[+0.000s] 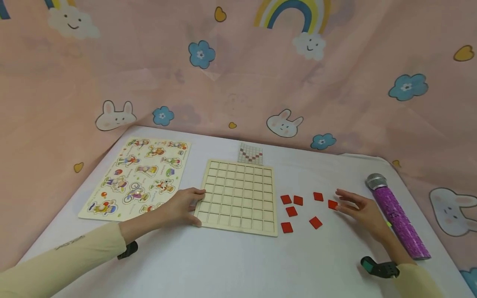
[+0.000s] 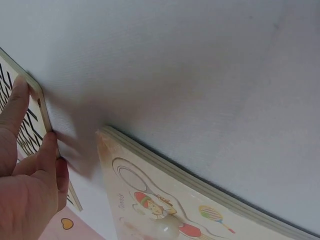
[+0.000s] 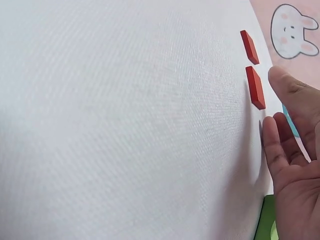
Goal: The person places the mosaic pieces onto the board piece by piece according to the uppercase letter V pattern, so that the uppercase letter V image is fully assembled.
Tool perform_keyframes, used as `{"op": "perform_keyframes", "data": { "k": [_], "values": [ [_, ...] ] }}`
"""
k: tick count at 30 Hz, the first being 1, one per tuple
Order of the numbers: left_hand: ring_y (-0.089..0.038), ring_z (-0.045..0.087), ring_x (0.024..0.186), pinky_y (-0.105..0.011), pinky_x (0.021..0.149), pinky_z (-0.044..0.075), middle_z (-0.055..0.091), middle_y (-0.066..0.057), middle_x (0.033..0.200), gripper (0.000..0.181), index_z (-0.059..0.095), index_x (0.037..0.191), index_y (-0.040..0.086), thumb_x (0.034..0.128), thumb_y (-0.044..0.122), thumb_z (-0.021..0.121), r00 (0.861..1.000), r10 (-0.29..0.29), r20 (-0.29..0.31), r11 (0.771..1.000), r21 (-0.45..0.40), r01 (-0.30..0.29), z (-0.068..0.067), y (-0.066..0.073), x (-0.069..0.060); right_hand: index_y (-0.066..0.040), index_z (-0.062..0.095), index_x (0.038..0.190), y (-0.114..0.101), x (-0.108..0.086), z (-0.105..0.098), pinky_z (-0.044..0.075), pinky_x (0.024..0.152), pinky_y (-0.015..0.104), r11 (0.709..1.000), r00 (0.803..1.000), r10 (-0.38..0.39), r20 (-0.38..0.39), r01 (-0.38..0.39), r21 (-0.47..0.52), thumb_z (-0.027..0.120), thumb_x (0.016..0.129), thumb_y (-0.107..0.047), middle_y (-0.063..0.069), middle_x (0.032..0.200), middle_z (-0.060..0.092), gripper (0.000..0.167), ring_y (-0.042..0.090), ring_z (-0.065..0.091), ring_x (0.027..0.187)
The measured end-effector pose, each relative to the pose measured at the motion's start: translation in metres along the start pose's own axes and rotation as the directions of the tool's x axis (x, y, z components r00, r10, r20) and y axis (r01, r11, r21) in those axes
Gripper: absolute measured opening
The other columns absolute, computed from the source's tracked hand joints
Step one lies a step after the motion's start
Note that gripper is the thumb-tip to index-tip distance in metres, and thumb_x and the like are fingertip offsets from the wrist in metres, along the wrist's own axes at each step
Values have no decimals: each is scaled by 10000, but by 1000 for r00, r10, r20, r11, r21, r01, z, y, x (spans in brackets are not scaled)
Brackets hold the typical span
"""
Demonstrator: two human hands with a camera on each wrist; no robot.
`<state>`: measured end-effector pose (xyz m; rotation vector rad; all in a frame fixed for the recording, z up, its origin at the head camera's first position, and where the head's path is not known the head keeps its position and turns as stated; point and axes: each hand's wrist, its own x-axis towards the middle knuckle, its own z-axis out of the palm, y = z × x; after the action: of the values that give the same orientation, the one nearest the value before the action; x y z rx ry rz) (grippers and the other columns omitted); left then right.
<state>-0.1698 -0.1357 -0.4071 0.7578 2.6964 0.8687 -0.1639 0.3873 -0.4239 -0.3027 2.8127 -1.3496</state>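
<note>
A pale wooden grid board (image 1: 239, 198) lies at the middle of the white table, its square cells bare. At its left edge rests my left hand (image 1: 182, 207), the thumb by the near corner and the fingers farther up; the left wrist view shows those fingers (image 2: 49, 147) against the board's side. Several small red square tiles (image 1: 292, 211) are scattered right of the board. My right hand (image 1: 363, 213) is over the table beside the rightmost red tile (image 1: 333, 205), fingertips close to it. In the right wrist view its thumb (image 3: 290, 87) and fingers are spread apart, nothing between them.
Behind the board lies a small pattern card (image 1: 250, 154) with a zigzag of dark red squares. A picture puzzle board (image 1: 138, 178) occupies the left side. At the right is a purple glittery microphone (image 1: 402, 221). A pink printed cloth (image 1: 238, 82) hangs behind the table.
</note>
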Motion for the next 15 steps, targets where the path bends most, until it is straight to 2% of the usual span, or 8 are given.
{"op": "perform_keyframes", "data": {
  "k": [5, 7, 9, 11, 13, 15],
  "values": [
    [-391, 476, 1244, -315, 951, 518, 525, -234, 1332, 794, 551, 1241, -140, 598, 157, 911, 1000, 15, -9, 1000, 0, -15, 0, -1, 1, 50, 518, 1325, 4, 1, -1, 433, 829, 5, 1000, 1000, 29, 11, -29, 1, 664, 918, -195, -157, 1217, 617, 497, -179, 495, 1025],
    [-389, 476, 1245, -327, 962, 511, 527, -231, 1332, 795, 552, 1241, -137, 597, 158, 912, 1000, 15, -11, 1000, -3, -15, 0, -1, 1, 59, 524, 1315, 4, 1, -1, 444, 824, 11, 999, 999, 33, 11, -33, -7, 675, 909, -184, -174, 1194, 618, 496, -168, 508, 1004],
    [-391, 474, 1246, -297, 937, 525, 524, -234, 1334, 793, 549, 1240, -140, 598, 151, 912, 1000, 15, -12, 1000, -11, -15, 0, -1, 0, 58, 529, 1310, 3, 2, 0, 456, 815, 19, 999, 999, 35, 12, -35, -29, 685, 901, -185, -101, 1203, 637, 501, -159, 521, 979],
    [-389, 469, 1252, -281, 926, 530, 520, -234, 1339, 790, 547, 1243, -141, 598, 135, 910, 1000, 6, -13, 1000, -28, -7, 1, -1, 0, 53, 533, 1311, 2, 3, 1, 464, 805, 24, 997, 999, 47, 18, -46, -55, 689, 899, -202, 46, 1233, 641, 509, -164, 518, 959],
    [-385, 471, 1253, -267, 917, 533, 519, -231, 1341, 791, 546, 1245, -140, 595, 125, 911, 1000, 0, -15, 999, -36, 0, 1, -1, 0, 46, 537, 1313, 0, 4, 3, 470, 798, 28, 996, 998, 57, 23, -56, -75, 692, 896, -215, 189, 1255, 607, 516, -176, 512, 939],
    [-393, 473, 1246, -237, 886, 545, 513, -238, 1342, 796, 539, 1245, -147, 594, 122, 910, 1000, 1, -14, 999, -39, -1, 1, -1, 0, 48, 541, 1308, -1, 5, 4, 475, 796, 31, 994, 998, 65, 24, -62, -86, 698, 891, -214, 269, 1265, 572, 517, -188, 504, 927]
  ]
}}
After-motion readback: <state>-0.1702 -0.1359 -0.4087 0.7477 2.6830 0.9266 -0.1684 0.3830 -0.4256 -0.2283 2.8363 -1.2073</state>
